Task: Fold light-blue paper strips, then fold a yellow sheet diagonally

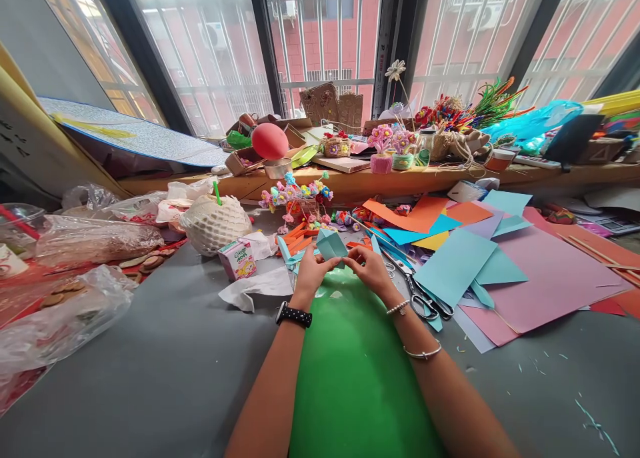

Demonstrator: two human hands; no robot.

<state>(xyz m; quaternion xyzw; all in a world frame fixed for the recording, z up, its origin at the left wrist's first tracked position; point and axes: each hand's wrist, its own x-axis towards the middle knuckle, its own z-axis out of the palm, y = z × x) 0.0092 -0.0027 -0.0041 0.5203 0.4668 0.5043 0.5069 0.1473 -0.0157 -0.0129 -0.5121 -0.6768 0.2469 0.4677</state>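
A small piece of folded light-blue paper [331,245] is held up between my two hands, above the far end of a green balloon [360,365]. My left hand [314,271] pinches its lower left edge, thumb pointing inward. On the other side my right hand [371,269] grips the lower right edge with thumb and fingertips. Both thumbs nearly meet at the bottom of the paper. The balloon lies between my forearms. Beside my right wrist rest black-handled scissors [424,305]. Behind the paper are orange strips [299,239], partly hidden.
Coloured sheets, light-blue [455,261] and pink [555,271], spread on the right. To the left stand a small pink carton [238,259], a crumpled tissue [257,288] and a wrapped coconut [216,223]. A wooden ledge [350,180] with crafts and a red balloon [270,141] runs along the back.
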